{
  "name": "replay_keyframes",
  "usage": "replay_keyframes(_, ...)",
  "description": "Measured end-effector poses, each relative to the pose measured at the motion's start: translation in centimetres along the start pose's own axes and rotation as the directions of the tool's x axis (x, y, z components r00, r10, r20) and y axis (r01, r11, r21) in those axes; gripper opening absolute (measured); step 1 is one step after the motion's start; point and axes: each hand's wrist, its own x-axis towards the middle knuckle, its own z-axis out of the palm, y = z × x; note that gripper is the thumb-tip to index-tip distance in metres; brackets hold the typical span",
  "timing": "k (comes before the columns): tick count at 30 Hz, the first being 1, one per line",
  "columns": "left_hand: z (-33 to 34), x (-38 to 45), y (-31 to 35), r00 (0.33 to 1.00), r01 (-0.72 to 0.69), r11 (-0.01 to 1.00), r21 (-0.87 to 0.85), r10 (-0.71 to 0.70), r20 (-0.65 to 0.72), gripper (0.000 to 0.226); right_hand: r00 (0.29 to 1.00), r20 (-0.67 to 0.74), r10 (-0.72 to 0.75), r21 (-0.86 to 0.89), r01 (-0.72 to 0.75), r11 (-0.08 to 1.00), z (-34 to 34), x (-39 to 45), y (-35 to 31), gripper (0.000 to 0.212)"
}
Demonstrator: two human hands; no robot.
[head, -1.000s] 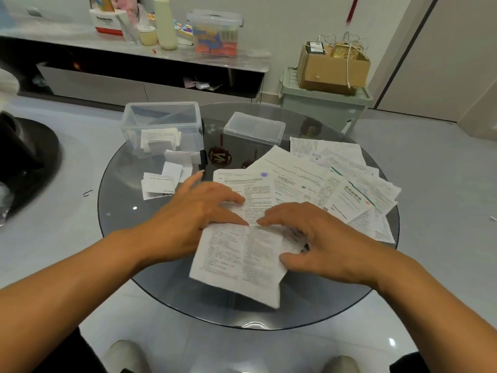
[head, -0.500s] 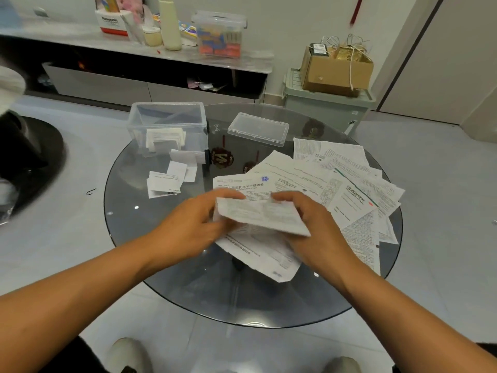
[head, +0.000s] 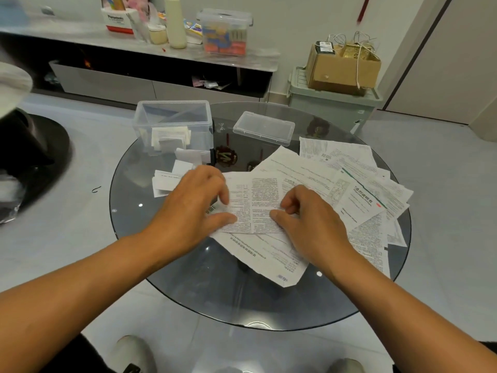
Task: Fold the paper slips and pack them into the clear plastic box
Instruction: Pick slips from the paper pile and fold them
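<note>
Between both hands (head: 252, 211) lies the folded slip (head: 252, 205).

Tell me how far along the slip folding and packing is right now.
Done: a few folded slips sit inside the clear box, whose lid lies off beside it; more folded ones wait on the glass table. In hand: the left hand and right hand press down a sheet being folded. Left: a spread of unfolded sheets to the right.
</note>
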Motion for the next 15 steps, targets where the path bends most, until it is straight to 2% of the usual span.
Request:
replay_keyframes(1,-0.3,0.0,0.0,0.992,-0.089,0.995,0.035,0.086,0.094,0.039,0.999,0.032,-0.01,-0.018,0.011,1.0,-0.1,0.1,0.1,0.023)
replay_keyframes(3,-0.4,-0.1,-0.1,0.946,-0.206,0.973,0.099,0.172,0.276,0.065,0.989,0.143,-0.032,0.002,0.032,0.999,-0.7,0.3,0.1,0.035)
replay_keyframes(5,-0.2,-0.1,0.1,0.927,-0.245,0.957,0.157,0.184,0.326,0.073,0.945,0.321,-0.059,0.066,0.04,0.997,-1.9,0.2,-0.2,0.058)
replay_keyframes(7,-0.3,0.1,0.0,0.932,-0.259,0.949,0.183,0.195,0.306,0.065,0.894,0.443,-0.074,0.059,0.054,0.997,-2.8,-0.4,-0.4,0.072)
replay_keyframes(8,-0.4,0.4,0.0,0.929,-0.286,0.938,0.198,0.221,0.296,0.058,0.898,0.43,-0.091,0.032,0.086,0.996,-2.8,-0.6,-0.3,0.071)
replay_keyframes(11,-0.5,0.9,0.2,0.919,-0.348,0.919,0.184,0.295,0.261,0.04,0.954,0.253,-0.162,-0.038,0.178,0.983,-1.8,-1.2,-0.1,0.051)
replay_keyframes(13,-0.7,1.0,0.4,0.934,-0.299,0.946,0.127,0.262,0.244,0.039,0.962,0.212,-0.174,-0.002,0.178,0.984,-1.4,-1.4,0.0,0.039)
replay_keyframes(15,-0.9,1.0,0.5,0.951,-0.222,0.974,0.031,0.21,0.228,0.041,0.962,0.227,-0.152,0.12,0.127,0.985,-1.9,-1.3,0.0,0.037)
